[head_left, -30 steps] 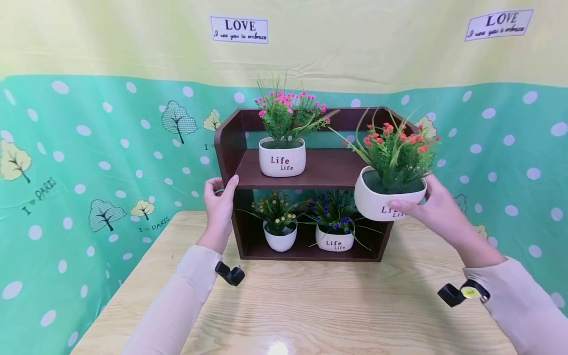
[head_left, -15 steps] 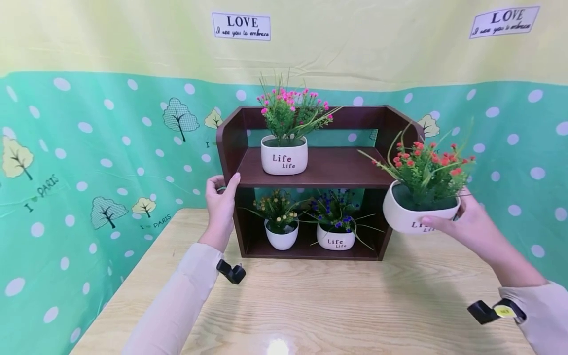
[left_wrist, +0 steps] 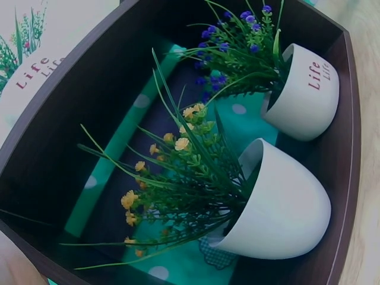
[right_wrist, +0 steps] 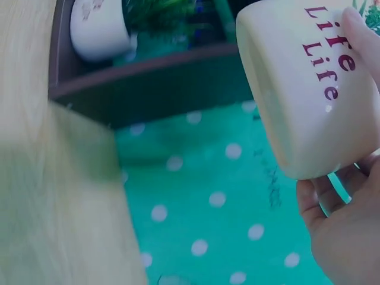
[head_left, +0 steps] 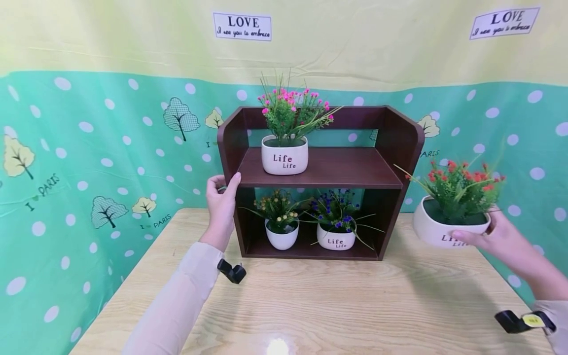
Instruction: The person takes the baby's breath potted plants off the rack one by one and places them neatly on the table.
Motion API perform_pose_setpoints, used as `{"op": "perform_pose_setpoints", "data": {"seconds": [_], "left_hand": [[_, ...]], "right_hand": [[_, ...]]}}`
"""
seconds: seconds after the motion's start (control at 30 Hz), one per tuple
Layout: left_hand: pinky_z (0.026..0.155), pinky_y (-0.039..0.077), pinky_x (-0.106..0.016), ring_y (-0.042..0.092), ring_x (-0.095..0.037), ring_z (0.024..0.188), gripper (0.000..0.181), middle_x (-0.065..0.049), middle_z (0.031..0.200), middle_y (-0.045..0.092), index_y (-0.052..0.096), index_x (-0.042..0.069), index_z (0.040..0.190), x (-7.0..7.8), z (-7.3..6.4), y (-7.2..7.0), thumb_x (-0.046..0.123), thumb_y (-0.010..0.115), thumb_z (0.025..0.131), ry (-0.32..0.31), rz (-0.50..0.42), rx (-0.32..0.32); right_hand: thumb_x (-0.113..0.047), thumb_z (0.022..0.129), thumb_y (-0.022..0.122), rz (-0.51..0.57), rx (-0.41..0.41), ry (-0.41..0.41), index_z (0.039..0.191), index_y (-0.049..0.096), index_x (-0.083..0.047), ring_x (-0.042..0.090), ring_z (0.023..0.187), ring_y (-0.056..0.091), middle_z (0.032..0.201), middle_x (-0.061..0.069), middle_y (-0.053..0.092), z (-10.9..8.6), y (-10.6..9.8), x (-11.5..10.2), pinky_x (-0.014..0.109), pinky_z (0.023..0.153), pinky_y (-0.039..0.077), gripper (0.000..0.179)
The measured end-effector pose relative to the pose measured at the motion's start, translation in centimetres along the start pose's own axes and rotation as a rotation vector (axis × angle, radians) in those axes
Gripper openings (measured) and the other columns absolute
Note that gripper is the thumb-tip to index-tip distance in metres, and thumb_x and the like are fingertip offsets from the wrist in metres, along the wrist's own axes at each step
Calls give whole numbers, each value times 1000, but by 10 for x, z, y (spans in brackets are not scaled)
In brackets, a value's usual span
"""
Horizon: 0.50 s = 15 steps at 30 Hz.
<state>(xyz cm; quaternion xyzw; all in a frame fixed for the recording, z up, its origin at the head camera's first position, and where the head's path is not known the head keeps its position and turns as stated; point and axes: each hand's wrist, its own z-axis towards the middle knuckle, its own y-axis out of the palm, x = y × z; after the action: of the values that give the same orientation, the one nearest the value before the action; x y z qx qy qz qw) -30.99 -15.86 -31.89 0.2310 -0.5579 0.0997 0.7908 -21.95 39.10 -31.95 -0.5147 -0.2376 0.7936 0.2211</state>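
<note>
My right hand [head_left: 503,244] holds a white "Life" flowerpot [head_left: 443,231] with red-orange flowers, in the air to the right of the dark brown shelf [head_left: 346,170]. Its thumb lies on the pot's front; the other fingers are round the far end, as the right wrist view shows. At the shelf's left side my left hand [head_left: 221,207] grips the side panel, thumb on the front edge. On the upper board stands a white pot with pink flowers [head_left: 285,158]. Below are a rounded white pot with yellow flowers [left_wrist: 285,208] and a "Life" pot with blue-purple flowers [left_wrist: 306,98].
The shelf stands on a light wood table [head_left: 301,301] near its back. Behind hangs a green curtain [head_left: 128,133] with white dots and printed trees. Grassy leaves of the lower plants stick out past the shelf's front.
The right hand has carried the red-flowered pot rightward and a little down, from in front of the shelf's right side to beside it. The left hand keeps its grip on the shelf.
</note>
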Motion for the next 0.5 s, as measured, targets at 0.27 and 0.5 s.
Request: {"op": "perform_pose_setpoints", "data": {"seconds": [0.27, 0.5], "left_hand": [[85, 41, -29, 44, -21, 100, 41, -1, 109, 47, 49, 18, 110, 1, 1, 1, 40, 77, 89, 4, 3, 4], [86, 41, -29, 44, -24, 103, 42, -1, 109, 47, 49, 17, 111, 1, 1, 0, 41, 77, 89, 4, 6, -2]], "right_hand": [[-9, 95, 70, -56, -29, 85, 156, 26, -27, -3, 92, 60, 107, -22, 61, -10, -10, 29, 18, 69, 49, 77], [-27, 97, 68, -176, -105, 215, 159, 5, -3, -8, 90, 50, 125, 24, 57, -18, -14, 53, 22, 67, 46, 92]]}}
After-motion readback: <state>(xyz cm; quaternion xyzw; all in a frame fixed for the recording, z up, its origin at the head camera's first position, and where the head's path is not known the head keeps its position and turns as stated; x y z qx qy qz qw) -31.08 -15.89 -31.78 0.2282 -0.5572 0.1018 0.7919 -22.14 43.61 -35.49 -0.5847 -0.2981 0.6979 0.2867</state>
